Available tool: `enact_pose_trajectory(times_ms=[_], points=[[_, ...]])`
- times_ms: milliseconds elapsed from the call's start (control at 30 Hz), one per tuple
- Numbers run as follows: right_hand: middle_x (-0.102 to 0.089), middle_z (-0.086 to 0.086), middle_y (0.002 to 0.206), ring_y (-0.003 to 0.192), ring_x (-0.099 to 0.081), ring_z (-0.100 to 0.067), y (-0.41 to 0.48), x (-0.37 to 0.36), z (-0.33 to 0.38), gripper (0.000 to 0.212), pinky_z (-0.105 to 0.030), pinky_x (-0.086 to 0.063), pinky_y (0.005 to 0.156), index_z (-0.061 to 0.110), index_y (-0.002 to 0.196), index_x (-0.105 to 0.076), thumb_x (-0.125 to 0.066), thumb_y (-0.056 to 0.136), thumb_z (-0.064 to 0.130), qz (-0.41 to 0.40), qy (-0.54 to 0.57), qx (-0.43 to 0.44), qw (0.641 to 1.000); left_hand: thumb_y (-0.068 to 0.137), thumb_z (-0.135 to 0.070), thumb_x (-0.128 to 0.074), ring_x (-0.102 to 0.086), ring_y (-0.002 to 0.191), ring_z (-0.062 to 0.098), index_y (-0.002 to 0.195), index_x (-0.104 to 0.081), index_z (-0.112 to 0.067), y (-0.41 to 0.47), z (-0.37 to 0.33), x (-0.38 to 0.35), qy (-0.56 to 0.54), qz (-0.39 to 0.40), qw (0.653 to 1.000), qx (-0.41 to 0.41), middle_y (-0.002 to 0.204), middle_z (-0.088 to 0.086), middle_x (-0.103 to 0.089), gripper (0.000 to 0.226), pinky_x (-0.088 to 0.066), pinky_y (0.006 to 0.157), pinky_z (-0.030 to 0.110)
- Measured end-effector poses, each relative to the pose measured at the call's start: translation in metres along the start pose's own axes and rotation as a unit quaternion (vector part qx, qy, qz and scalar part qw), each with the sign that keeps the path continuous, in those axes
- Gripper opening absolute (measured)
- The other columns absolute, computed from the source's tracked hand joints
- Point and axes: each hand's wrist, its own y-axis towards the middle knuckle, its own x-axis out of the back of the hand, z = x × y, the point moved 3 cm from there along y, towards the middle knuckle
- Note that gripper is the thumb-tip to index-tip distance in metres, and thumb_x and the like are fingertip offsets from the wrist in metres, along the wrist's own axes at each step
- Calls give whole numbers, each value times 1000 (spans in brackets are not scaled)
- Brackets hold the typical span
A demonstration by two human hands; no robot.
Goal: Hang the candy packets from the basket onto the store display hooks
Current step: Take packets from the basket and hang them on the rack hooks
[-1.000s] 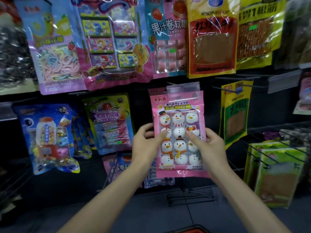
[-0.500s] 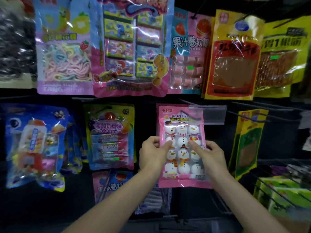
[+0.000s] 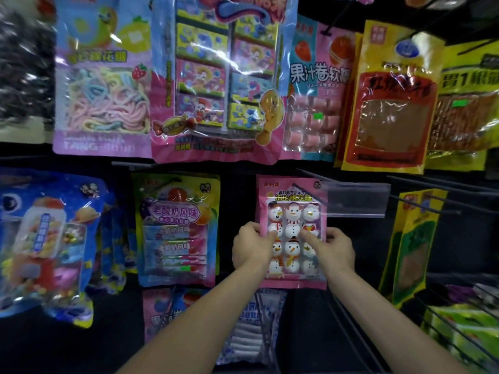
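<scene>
The left hand (image 3: pixel 253 247) and right hand (image 3: pixel 334 249) pinch 1 packet (image 3: pixel 293 201) at its sides, fingers curled. Its top looks threaded on the hook (image 3: pixel 298 189); release remains, basket unseen.

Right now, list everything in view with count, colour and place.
snowman packet: 1, pink, centre, middle row
price-tag holder: 1, clear, right of snowman packet's top
string-candy packet: 1, pastel, top left
boxed-candy packet: 1, pink, top centre
fruit-roll packet: 1, pink and blue, upper right of centre
red-windowed packet: at least 1, yellow and red, top right
gumball packet: at least 1, blue, middle left
yoghurt-candy packet: 1, yellow-green, left of snowman packet
left hand: 1, grips snowman packet's left edge
right hand: 1, grips its right edge
</scene>
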Motion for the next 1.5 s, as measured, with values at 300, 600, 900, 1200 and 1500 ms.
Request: enact_pose_trajectory(times_ms=[300, 600, 900, 1200, 1500], points=[[-62, 7, 85, 79, -62, -16, 16, -12, -2, 44, -33, -49, 72, 20, 105, -58, -87, 82, 43, -5, -39, -6, 999, 94, -38, -76, -62, 70, 7, 100, -67, -22, 14, 10, -10, 5, -31, 999, -22, 80, -11, -65, 19, -51, 60, 26], [-66, 2, 95, 79, -62, -7, 15, -16, -11, 51, -24, -46, 59, 17, 114, -58, -90, 80, 39, -8, -22, 7, 1000, 90, -42, -79, -64, 75, 6, 125, -65, -23, 15, 13, 0, -10, -48, 998, -32, 95, -10, -67, 43, -58, 66, 31], [-64, 3, 98, 83, -63, -10, 13, -13, -15, 56, -26, -49, 65, 12, 129, -59, -89, 82, 22, 1, -24, -2, 1000, 89, -41, -81, -63, 78, 8, 128, -63, -23, 5, 11, 5, 14, -29, 999, -17, 100, -10, -66, 46, -61, 75, 37], [-59, -6, 125, 111, -62, -23, -19, 18, -9, 73, -45, -58, 93, 18, 141, -53, -90, 80, 35, 8, -83, 10, 996, 89, -51, -77, -64, 115, 24, 149, -46, -22, -29, 12, 35, 147, 6, 989, -19, 140, 3, -59, 73, -59, 91, 43], [-50, 7, 121, 111, -53, -9, -115, 64, 30, 63, -20, -41, 87, 25, 134, -57, -89, 82, 34, 115, -183, 106, 971, 96, -51, -67, -60, 119, 19, 149, -44, -29, -115, -12, 91, 313, 76, 927, -190, 142, -2, -51, 62, -57, 84, 35]])
